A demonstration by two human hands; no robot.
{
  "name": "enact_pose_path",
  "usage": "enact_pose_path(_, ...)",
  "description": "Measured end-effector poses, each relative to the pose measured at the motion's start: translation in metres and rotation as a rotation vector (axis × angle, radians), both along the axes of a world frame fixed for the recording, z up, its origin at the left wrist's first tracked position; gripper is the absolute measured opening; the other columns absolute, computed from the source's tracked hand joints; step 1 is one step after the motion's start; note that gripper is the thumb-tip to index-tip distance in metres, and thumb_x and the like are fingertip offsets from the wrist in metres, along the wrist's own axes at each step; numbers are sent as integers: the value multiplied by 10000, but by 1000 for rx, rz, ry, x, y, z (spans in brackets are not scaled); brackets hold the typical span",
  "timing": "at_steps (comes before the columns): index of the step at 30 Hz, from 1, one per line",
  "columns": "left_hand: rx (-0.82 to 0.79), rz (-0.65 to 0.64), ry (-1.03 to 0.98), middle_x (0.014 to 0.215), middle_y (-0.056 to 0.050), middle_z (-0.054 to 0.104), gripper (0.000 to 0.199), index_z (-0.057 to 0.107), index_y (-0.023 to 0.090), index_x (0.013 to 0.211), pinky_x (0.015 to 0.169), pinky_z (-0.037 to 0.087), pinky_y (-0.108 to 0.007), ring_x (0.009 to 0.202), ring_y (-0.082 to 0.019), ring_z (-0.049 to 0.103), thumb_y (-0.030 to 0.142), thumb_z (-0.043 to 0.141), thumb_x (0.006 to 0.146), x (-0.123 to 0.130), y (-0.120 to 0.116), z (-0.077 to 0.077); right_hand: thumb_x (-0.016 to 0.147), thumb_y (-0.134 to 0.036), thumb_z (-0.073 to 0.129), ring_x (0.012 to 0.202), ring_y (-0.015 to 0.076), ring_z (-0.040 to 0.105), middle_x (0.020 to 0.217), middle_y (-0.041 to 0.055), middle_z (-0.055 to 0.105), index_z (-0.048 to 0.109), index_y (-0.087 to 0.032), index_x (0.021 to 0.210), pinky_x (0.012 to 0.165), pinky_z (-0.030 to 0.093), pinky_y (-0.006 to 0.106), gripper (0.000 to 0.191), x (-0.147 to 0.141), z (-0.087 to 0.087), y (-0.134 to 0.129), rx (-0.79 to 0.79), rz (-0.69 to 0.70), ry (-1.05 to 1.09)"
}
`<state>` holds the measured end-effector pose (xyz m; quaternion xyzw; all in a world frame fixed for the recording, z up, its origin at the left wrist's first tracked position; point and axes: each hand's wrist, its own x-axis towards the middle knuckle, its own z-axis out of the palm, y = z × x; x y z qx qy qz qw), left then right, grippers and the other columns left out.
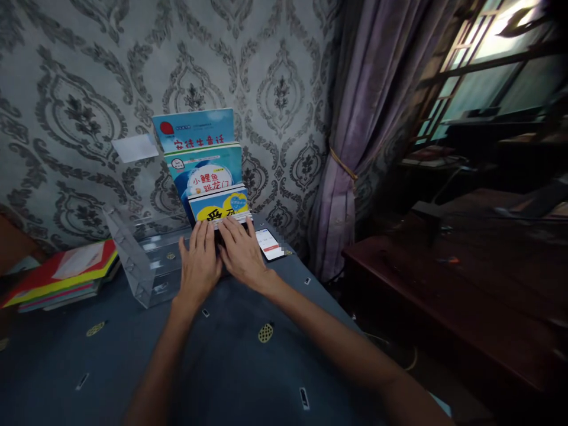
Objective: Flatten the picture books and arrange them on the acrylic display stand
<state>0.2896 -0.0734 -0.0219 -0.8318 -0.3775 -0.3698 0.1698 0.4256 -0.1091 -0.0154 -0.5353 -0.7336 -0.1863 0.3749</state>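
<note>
Several children's books stand upright in stepped rows against the wall. At the back is a tall blue book (pixel 199 127), with a teal book (pixel 208 168) before it and a smaller blue-and-yellow book (pixel 222 204) lower in front. My left hand (pixel 200 257) lies against the lower left of the front row, fingers stretched up to the top edges. Beside it my right hand (pixel 242 251) rests on the same row's right part, its fingers also extended. The thumbs are close together, and what lies under the palms is hidden.
Left of the books stands a clear acrylic rack (pixel 133 260) with a white label (pixel 134 148) behind it. Colourful booklets (pixel 66 269) lie stacked farther left. A lit phone (pixel 270 244) lies by the right hand. A tied curtain (pixel 341 154) and a dark wooden table (pixel 444 284) are at right.
</note>
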Motion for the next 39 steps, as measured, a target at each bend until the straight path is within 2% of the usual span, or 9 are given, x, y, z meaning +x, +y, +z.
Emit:
enact_pose_path(5,-20,-81,-83,1588,-229,417,659,279,144,1580,1190,299,-643,1495,-362,368,312,492,979,-9,-2,2,997,-171,388,1504,245,356,1550,145,492,441,-141,1509,1266,209,555,515,15,0,-9,132,70,188)
enact_pose_path(9,-41,-143,-228,1596,-202,407,693,242,177,1598,1210,342,-552,1493,-323,377,371,512,990,-23,-3,2,1033,-246,386,1460,242,422,1540,132,491,399,-210,1527,1217,338,530,495,37,-9,-11,249,41,439)
enact_pose_path(14,-129,-116,-414,1545,-198,463,629,318,168,1557,1189,389,-531,1460,-313,426,423,485,1007,-32,1,-11,1056,-311,390,1419,257,471,1487,151,522,414,-213,1501,1169,413,531,457,49,-55,-14,232,-23,569)
enact_pose_path(17,-168,-99,-487,1493,-193,515,562,374,166,1517,1178,404,-534,1427,-305,469,420,441,1021,-34,7,-24,1050,-282,415,1432,259,453,1525,143,486,368,-241,1532,1159,428,533,486,44,-89,-26,196,-48,507)
enact_pose_path(20,-171,-80,-496,1459,-193,540,520,407,160,1487,1170,413,-539,1400,-302,496,406,420,1028,-36,11,-34,1044,-255,429,1456,263,422,1539,138,470,345,-251,1549,1165,427,532,512,38,-108,-39,136,-28,395)
enact_pose_path(25,-153,-89,-475,1446,-176,552,473,426,175,1461,1158,432,-528,1380,-286,515,378,413,1034,-40,16,-41,1034,-228,427,1448,270,435,1540,152,465,368,-232,1538,1153,445,534,507,34,-111,-45,113,-5,304)
enact_pose_path(28,-131,-98,-491,1397,-160,588,433,454,189,1432,1136,457,-523,1340,-278,551,354,404,1034,-41,18,-40,1020,-213,449,1409,281,483,1502,165,509,453,-214,1477,1126,469,549,457,35,-112,-43,131,17,272)
enact_pose_path(34,-86,-122,-509,1352,-160,616,380,503,179,1372,1121,471,-493,1315,-264,565,317,403,1033,-45,17,-31,1000,-160,439,1051,241,707,1091,103,745,669,-231,1203,936,605,453,314,34,-114,-44,-38,257,233)
enact_pose_path(39,-62,-138,-508,1304,-156,643,339,542,173,1316,1096,487,-475,1265,-254,592,279,394,1030,-46,15,-27,976,-128,445,983,237,709,1029,93,748,693,-217,1107,889,607,424,294,28,-114,-45,-131,300,227)
